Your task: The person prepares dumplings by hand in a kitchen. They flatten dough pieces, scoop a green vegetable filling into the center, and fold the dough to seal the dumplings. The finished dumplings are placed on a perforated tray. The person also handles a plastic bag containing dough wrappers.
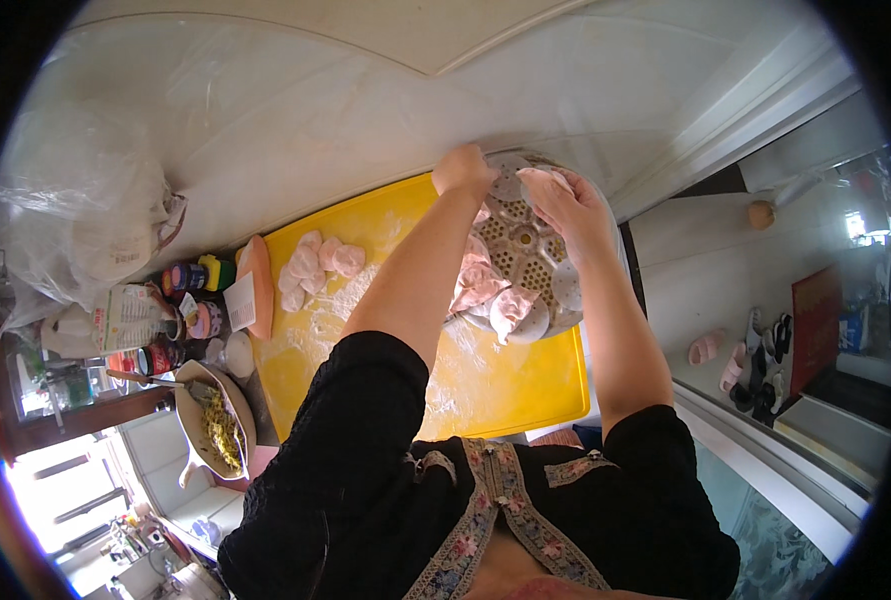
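A perforated metal steamer tray (pixel 501 259) rests over the back right of a floury yellow board (pixel 520 394). Several perforated paper rounds (pixel 567 285) lie on it. Pink filled dumplings (pixel 483 270) sit along its left side, one (pixel 514 309) at the near edge on a paper round. My right hand (pixel 576 210) pinches a pink dumpling (pixel 543 178) above the tray's far right part. At the tray's far left rim is my left hand (pixel 464 171), close to another paper round (pixel 507 180); its fingertips are partly hidden, so any grip there is unclear.
Pink dough pieces (pixel 310 262) cluster on the board's left. Beyond them stand an orange-pink bag (pixel 258 262), several jars (pixel 188 276) and a plastic bag (pixel 89 202). A pan with chopped filling (pixel 220 427) and a spatula is lower left. A wall borders the far side.
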